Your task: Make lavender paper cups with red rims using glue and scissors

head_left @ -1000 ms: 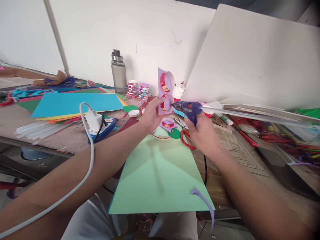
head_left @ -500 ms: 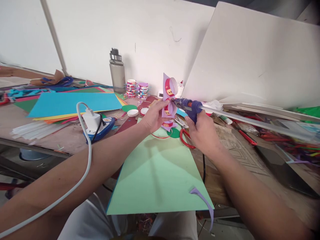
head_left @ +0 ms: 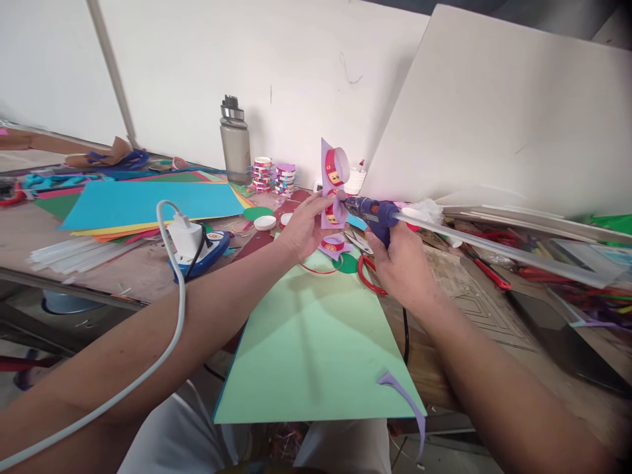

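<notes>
My left hand (head_left: 302,227) holds a lilac paper piece (head_left: 330,179) upright above the table; red and white paper rings are stuck on it. My right hand (head_left: 402,263) grips a blue glue gun (head_left: 376,214) with a long clear glue stick (head_left: 494,245) trailing out to the right. The gun's nozzle touches the lower ring on the lilac piece. Under both hands lies a light green paper sheet (head_left: 311,342), with red-handled scissors (head_left: 368,273) at its far right corner.
A grey water bottle (head_left: 235,141) stands by the wall, with stacks of paper rings (head_left: 272,178) beside it. Coloured sheets (head_left: 148,204) and clear glue sticks (head_left: 74,253) lie at left. A white charger on a blue power strip (head_left: 195,247) sits nearby. A white board (head_left: 518,112) leans at right.
The lilac piece turned edge-on and shifted slightly right. The glue gun's nozzle moved up against its lower ring. Both hands stayed in much the same place.
</notes>
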